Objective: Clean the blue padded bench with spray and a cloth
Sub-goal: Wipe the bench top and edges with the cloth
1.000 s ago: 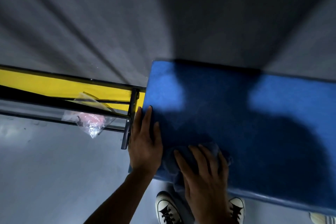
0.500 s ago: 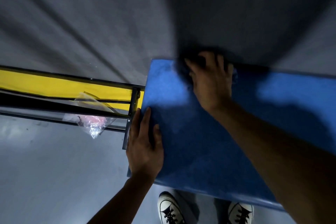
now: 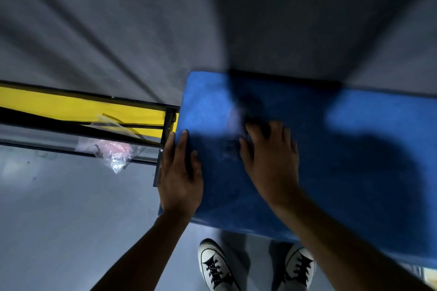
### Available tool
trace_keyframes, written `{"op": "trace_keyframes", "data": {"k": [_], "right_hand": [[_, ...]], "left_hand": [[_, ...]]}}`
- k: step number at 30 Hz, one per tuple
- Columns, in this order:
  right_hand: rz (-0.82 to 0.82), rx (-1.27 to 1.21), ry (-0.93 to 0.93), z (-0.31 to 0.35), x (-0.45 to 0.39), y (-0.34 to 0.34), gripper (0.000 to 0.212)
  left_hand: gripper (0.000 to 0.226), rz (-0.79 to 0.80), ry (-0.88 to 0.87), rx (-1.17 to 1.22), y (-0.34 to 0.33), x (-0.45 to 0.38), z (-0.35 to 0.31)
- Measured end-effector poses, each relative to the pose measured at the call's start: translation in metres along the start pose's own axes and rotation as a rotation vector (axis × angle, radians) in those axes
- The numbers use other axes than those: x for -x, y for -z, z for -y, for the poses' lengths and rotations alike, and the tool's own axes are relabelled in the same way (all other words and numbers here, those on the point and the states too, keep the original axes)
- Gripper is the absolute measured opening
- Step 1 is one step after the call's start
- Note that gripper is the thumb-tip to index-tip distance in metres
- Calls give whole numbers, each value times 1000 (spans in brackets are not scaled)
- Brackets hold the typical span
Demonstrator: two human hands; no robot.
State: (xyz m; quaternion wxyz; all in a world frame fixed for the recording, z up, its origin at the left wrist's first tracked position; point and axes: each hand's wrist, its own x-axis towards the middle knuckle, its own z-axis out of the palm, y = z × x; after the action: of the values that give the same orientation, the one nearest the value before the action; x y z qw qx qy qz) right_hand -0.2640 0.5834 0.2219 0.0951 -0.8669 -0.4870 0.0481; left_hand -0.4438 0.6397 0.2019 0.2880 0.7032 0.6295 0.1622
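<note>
The blue padded bench point(image 3: 354, 160) fills the right half of the view, partly in shadow. My left hand point(image 3: 181, 172) lies flat over its left end, fingers spread across the edge. My right hand point(image 3: 269, 158) presses down on the middle of the pad, palm down. A dark blue cloth point(image 3: 233, 146) shows as a blur under and just left of its fingers, nearly the same colour as the pad. No spray bottle is in view.
A yellow and black metal frame point(image 3: 82, 111) runs off to the left of the bench. A clear plastic bag point(image 3: 113, 149) with something pink inside rests on it. Grey floor lies below, with my two white sneakers point(image 3: 215, 267) under the near bench edge.
My right hand with the cloth swept from the near edge to the far edge, and has now come back to the middle of the pad. The left hand stayed on the bench's left end.
</note>
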Motion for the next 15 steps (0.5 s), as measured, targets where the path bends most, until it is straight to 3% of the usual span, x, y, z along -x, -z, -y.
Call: {"op": "trace_keyframes", "data": {"k": [7, 11, 13, 15], "right_hand": [[93, -51, -91, 10, 131, 16, 61], [43, -94, -184, 11, 144, 34, 67], [-20, -107, -93, 4, 137, 33, 61], [-19, -121, 110, -3, 131, 23, 55]], "left_hand": [[54, 14, -27, -18, 1, -1, 6], [50, 3, -167, -149, 8, -8, -3], [49, 33, -278, -200, 6, -12, -15], [49, 90, -425, -237, -2, -15, -26]]}}
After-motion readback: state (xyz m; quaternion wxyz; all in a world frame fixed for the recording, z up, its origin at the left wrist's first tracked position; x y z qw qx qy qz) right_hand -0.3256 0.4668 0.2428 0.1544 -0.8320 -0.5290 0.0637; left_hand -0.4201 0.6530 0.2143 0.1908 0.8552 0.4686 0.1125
